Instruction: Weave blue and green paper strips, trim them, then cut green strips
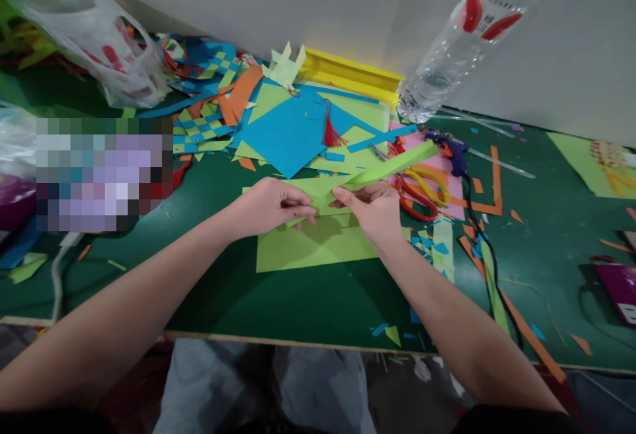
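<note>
A light green paper strip (pixel 390 165) slants up to the right from between my hands. My right hand (pixel 375 212) is closed on it, the thumb pressing it against the fingers. My left hand (pixel 275 209) is closed with thumb and fingers pinched at the strip's left end, which is partly hidden by the fingers. Beneath both hands lie green paper sheets (pixel 313 248) on the green table. Just right of my right hand are scissors with red handles (pixel 417 202) and a pair with yellow handles (pixel 434 185).
Blue paper (pixel 285 129), a red tassel (pixel 330 126) and woven paper pieces (pixel 201 129) lie behind the hands. A plastic bottle (pixel 462 43) and yellow tray (pixel 348 73) stand at the wall. A blue glue gun (pixel 452 152) trails a black cord. A plastic bag (pixel 109 43) sits left.
</note>
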The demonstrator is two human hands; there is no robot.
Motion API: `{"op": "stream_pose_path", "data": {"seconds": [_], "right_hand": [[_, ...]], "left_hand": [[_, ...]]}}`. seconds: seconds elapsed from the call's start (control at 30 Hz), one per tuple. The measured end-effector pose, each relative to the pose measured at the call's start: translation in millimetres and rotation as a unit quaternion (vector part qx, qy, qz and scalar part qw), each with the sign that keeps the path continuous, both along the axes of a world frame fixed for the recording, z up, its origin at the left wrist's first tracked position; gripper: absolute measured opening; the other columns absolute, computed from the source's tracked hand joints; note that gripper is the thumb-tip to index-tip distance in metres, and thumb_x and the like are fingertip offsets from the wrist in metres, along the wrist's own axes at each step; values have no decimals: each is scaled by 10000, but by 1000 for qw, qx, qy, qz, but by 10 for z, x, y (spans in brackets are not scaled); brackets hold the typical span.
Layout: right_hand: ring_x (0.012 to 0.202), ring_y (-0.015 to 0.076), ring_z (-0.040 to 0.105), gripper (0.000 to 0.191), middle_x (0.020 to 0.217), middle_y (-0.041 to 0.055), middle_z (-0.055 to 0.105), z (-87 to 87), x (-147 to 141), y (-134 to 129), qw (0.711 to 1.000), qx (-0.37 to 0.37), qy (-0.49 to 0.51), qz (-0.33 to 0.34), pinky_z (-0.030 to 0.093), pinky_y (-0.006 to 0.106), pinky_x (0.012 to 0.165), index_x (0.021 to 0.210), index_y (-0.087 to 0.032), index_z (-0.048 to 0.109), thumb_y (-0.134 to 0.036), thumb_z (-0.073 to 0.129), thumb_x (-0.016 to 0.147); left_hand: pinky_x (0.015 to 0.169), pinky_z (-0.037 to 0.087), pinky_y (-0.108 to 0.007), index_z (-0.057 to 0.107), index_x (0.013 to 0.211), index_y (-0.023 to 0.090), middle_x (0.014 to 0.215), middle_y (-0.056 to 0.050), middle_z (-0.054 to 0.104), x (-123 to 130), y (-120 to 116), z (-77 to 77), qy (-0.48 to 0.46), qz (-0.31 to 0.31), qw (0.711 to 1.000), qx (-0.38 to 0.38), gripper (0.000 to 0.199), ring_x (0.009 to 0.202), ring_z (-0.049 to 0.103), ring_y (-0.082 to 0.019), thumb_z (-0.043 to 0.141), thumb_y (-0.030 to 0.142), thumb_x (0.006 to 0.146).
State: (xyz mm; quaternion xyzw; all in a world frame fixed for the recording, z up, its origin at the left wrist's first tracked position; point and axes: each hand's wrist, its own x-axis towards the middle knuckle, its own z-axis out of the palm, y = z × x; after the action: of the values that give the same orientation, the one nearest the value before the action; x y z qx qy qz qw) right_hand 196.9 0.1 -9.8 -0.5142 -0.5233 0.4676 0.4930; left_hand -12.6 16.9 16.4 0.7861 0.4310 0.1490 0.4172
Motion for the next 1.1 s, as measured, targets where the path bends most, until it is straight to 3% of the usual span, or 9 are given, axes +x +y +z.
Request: {"op": "stream_pose_path", "data": {"seconds": [0.1,0.27,0.37,0.47,0.57,0.77,1.1], "right_hand": [[612,186,724,298,645,54,754,-2,11,0,1000,5,-15,-5,551,262,533,592,-192,685,-448,826,652],[594,165,725,321,606,32,739,-77,14,49,997,-23,76,14,575,239,577,563,-198,618,-414,840,646],[585,154,721,320,601,27,737,-114,18,79,994,-40,105,15,584,231,591,572,-196,613,-407,840,650],[612,166,732,319,625,33,746,-124,24,91,991,-59,116,10,607,259,642,610,-192,628,-435,831,655],[636,185,742,331,629,36,746,-112,21,92,990,-69,125,7,622,286,665,623,-192,626,-451,830,649],[622,190,741,339,581,16,724,-101,9,94,988,-65,138,4,626,288,648,594,-202,597,-434,842,634],[606,183,734,341,577,13,721,-98,-3,89,989,-62,133,-5,624,287,641,601,-204,600,-441,845,622]], "left_hand": [[433,340,-171,773,794,188,601,-5,671,7,1,5,-2,0,1000,4,281,452,480,-68,584,372,888],[446,372,-173,756,786,177,610,-13,690,13,-4,-5,-1,1,1000,0,287,460,515,-71,589,384,894],[485,439,-187,731,982,158,712,-42,749,18,-15,-25,-24,27,999,-16,272,509,590,-98,613,380,878],[557,503,-212,620,1274,174,778,-46,771,27,-33,-22,-49,40,998,-24,444,573,646,-124,621,370,876],[605,528,-224,535,1390,206,766,-29,770,35,-52,-4,-64,37,997,-16,528,581,657,-127,616,337,885],[572,521,-204,600,1336,240,768,-26,771,41,-58,-10,-77,31,997,-6,452,571,647,-116,607,268,885],[545,496,-182,616,1317,242,754,-21,766,34,-51,-29,-80,31,996,8,440,543,612,-96,604,309,882]]}}
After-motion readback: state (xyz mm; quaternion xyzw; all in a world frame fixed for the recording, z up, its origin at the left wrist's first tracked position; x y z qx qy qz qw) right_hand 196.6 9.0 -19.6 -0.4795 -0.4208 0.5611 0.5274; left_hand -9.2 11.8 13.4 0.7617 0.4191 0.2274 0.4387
